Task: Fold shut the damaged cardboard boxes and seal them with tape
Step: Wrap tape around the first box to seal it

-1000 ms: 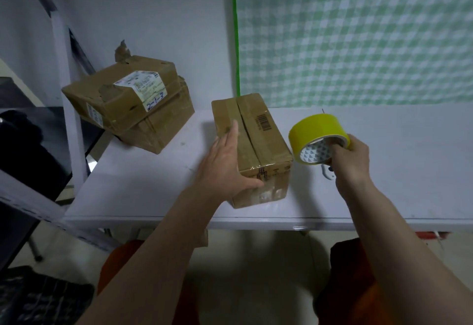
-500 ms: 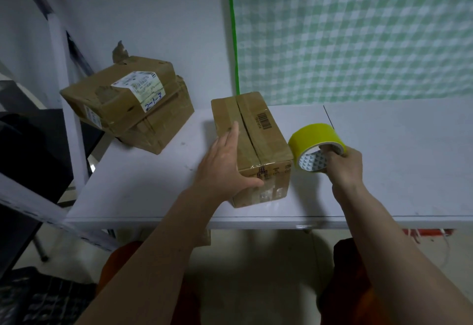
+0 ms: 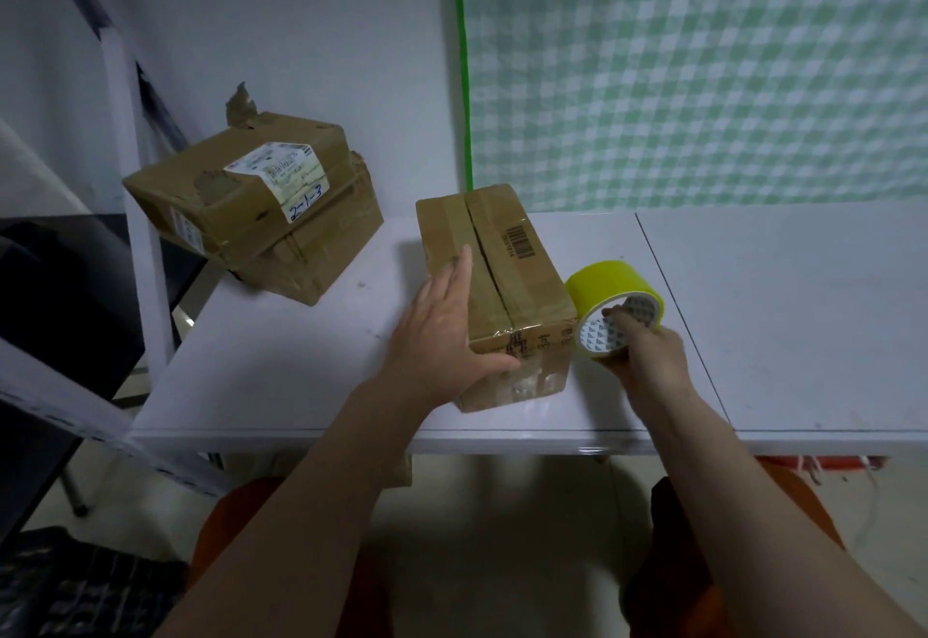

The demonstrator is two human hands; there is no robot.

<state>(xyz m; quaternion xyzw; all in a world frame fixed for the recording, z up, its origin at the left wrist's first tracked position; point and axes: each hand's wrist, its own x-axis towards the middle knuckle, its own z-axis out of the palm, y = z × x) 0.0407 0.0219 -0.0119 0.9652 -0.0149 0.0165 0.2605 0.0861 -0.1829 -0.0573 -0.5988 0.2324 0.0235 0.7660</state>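
So the small cardboard box [image 3: 494,286] is sat on the white desk [image 3: 783,316], close to the front edge, with its two top flaps folded down and a dark seam left running lengthwise between them. A barcode is printed on the flap right of the seam, and some clear tape is stuck over the near end. The box is held down by the left hand [image 3: 442,331]: the fingers [image 3: 459,271] are laid flat and straight along the flap left of the seam, with the thumb hooked round the near top edge.

Just right of the box, touching or nearly touching its side, a roll of yellow tape [image 3: 615,308] is stood on edge on the desk. It's gripped by the right hand [image 3: 648,353], with the fingers curled into the patterned core and the thumb hidden under the rim.

Well to the left of the box, near the back wall, two bigger battered boxes [image 3: 251,205] are stacked, the upper one tilted, with a white label and torn tape on top. Behind the box, a green checked cloth [image 3: 703,65] is hung on the wall.
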